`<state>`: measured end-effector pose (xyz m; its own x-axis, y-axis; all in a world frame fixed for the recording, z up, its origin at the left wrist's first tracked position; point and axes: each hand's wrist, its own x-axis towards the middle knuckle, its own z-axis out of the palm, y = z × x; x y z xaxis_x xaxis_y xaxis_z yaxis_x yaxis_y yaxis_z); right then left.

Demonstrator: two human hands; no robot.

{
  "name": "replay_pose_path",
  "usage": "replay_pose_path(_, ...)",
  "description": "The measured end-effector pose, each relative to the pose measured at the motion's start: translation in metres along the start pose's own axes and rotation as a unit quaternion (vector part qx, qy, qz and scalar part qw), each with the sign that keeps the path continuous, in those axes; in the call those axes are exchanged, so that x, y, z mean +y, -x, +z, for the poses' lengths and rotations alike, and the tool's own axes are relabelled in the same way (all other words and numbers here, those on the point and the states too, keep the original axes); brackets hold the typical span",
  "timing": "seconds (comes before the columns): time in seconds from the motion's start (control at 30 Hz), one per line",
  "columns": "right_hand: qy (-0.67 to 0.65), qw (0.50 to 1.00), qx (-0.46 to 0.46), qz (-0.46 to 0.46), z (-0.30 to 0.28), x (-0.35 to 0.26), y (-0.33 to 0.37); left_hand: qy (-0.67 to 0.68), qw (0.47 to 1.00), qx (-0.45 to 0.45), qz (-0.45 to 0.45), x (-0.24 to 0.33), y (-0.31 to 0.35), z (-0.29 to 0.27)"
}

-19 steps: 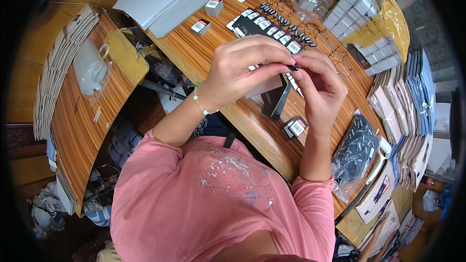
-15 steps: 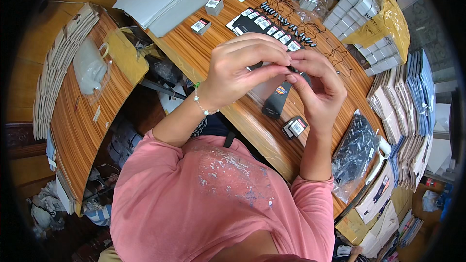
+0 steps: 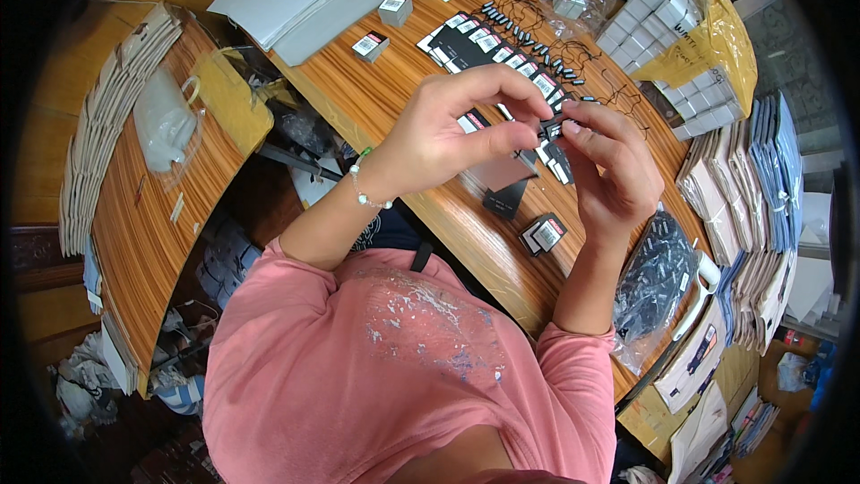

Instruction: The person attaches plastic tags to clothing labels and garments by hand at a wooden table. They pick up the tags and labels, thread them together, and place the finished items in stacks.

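Note:
Both hands are raised over the table, fingertips close but apart. My left hand (image 3: 466, 121) has its thumb and index finger curved toward each other. A dark glossy hang tag (image 3: 503, 170) hangs below its thumb, seemingly held by fingers that are partly hidden. My right hand (image 3: 614, 161) pinches a small black piece, apparently a cord end, between thumb and fingertips. Beyond them lies an overlapping row of black hang tags (image 3: 484, 51) with white labels. Black cords (image 3: 528, 31) with small fasteners are lined up along its far side. Another black tag (image 3: 504, 200) lies below the hands.
A small labelled stack (image 3: 543, 235) sits near the front edge; two more stacks (image 3: 369, 46) stand back left beside white paper (image 3: 278, 4). A clear bag of black fasteners (image 3: 658, 273) lies right. Bagged white boxes (image 3: 654, 22) and folded garments (image 3: 775, 179) fill the right side.
My hands have moved apart from touching at the fingertips, the right one shifting a little right. The tag under my left hand has swung slightly right.

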<state>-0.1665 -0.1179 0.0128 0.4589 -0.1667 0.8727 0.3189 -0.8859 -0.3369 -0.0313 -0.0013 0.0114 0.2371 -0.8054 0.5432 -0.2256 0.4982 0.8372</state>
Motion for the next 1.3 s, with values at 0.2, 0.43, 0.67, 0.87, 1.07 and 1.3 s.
replay_pose_path(0.2, 0.014, 1.000, -0.003, -0.017, 0.000, 0.000, 0.001, -0.022, 0.997, -0.021, -0.075, -0.001, -0.004, -0.001)
replay_pose_path(0.43, 0.008, 0.999, -0.032, -0.014, -0.002, 0.004, -0.003, 0.017, 0.990, -0.060, -0.130, -0.005, -0.004, -0.006)
replay_pose_path(0.67, -0.034, 0.998, -0.043, 0.010, -0.004, 0.005, -0.004, 0.068, 0.980, -0.084, -0.167, -0.006, -0.003, -0.007)
replay_pose_path(0.87, -0.046, 0.998, -0.042, 0.020, -0.004, 0.004, -0.004, 0.083, 0.979, -0.093, -0.161, -0.010, -0.004, -0.008)
replay_pose_path(1.07, -0.044, 0.997, -0.053, 0.031, -0.005, 0.005, -0.004, 0.079, 0.976, -0.091, -0.180, -0.008, -0.005, -0.007)
replay_pose_path(1.3, -0.061, 0.996, -0.046, 0.045, -0.004, 0.007, -0.001, 0.092, 0.978, -0.094, -0.163, -0.013, -0.006, -0.008)
